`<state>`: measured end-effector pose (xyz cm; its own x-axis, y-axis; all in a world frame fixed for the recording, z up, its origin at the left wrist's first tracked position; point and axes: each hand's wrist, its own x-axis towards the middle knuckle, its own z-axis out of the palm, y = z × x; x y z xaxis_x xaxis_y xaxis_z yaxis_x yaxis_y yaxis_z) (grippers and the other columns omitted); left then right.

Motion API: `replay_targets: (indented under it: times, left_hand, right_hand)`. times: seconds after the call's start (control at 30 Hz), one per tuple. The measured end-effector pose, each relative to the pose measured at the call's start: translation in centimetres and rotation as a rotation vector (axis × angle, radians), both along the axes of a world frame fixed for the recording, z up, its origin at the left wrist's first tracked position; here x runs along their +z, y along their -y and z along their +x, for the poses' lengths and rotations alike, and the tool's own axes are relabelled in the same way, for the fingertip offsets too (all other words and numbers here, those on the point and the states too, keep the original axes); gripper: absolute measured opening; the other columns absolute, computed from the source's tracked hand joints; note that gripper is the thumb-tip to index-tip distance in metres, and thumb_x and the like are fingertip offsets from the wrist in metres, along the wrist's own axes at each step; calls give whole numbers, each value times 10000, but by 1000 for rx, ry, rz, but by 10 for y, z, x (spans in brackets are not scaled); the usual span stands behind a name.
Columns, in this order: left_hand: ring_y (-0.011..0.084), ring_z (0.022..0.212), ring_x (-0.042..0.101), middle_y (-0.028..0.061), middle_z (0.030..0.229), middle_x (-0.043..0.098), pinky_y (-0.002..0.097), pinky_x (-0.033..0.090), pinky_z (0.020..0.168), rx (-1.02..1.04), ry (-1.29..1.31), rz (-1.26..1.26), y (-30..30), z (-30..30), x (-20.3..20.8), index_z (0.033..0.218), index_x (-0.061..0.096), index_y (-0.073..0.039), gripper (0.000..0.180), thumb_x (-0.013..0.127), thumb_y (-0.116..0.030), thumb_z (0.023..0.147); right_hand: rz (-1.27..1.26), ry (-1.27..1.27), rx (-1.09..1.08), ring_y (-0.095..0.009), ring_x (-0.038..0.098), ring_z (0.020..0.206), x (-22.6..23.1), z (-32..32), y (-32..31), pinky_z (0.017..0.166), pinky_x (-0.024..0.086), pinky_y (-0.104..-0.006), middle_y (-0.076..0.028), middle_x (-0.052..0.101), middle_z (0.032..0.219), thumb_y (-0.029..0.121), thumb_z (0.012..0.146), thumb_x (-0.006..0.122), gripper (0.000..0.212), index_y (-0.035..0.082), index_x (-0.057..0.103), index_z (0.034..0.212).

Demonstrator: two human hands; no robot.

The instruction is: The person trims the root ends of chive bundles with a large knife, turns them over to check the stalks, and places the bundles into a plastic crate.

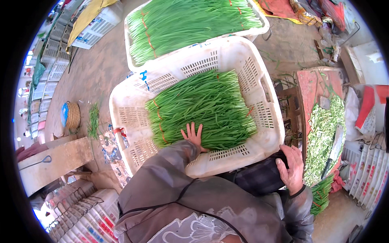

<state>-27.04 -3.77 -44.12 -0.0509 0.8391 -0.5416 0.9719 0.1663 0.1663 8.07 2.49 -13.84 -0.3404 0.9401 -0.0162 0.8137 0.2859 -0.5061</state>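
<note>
A white plastic crate [121, 103] with slotted walls stands before me, slightly tilted. Inside lie bundles of long green chives [202, 105], tied with thin red bands. My left hand [193, 135] rests on their near side, palm down and fingers spread. My right hand [292, 168] is by the crate's near right corner, with thumb and fingers apart and nothing visible between them. Whether it touches the rim I cannot tell. Grey sleeves cover both forearms, and a dark band circles the right wrist.
A second white crate [129, 52], full of banded chives, adjoins the first one's far side. On the right, a red board [303, 81] bears cut pale stems [320, 141] and a large knife [335, 148]. A woven roll [73, 116] sits on the left floor; stacked crates [87, 214] stand lower left.
</note>
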Motion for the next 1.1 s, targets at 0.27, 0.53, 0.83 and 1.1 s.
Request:
replay_targets:
  times: [0.27, 0.53, 0.83, 1.1]
  left_hand:
    - [466, 1472, -22, 259, 1587, 70, 724, -17, 1088, 13, -43, -65, -4, 10, -6, 1566, 22, -192, 1554, 879, -686, 368]
    - [409, 1478, 143, 245, 1591, 163, 550, 201, 1165, -282, 47, -423, -66, -34, 77, 1569, 130, -164, 1352, 879, -595, 528]
    - [245, 925, 659, 109, 1038, 688, 360, 517, 854, 478, 312, 302, -102, -104, -7, 1025, 741, -110, 256, 743, -292, 845]
    - [302, 954, 659, 112, 1074, 685, 404, 512, 861, 416, 349, 470, -105, -92, -41, 949, 767, -136, 219, 753, -313, 821]
  right_hand:
    - [92, -156, -197, -298, 638, 825, -10, 7, 11, 787, 495, -402, -122, 695, 878, 152, 844, 688, 237, 26, 675, 1045]
    - [163, -168, -151, -308, 640, 822, -9, 5, 13, 769, 499, -399, -115, 696, 873, 110, 852, 676, 182, 40, 684, 1020]
    - [148, -194, -159, -311, 653, 824, -11, 6, 12, 778, 506, -397, -126, 705, 872, 111, 846, 681, 162, 36, 704, 988]
    - [138, -204, -180, -312, 662, 833, -11, 6, 10, 783, 510, -387, -136, 710, 881, 110, 829, 693, 171, 33, 711, 981]
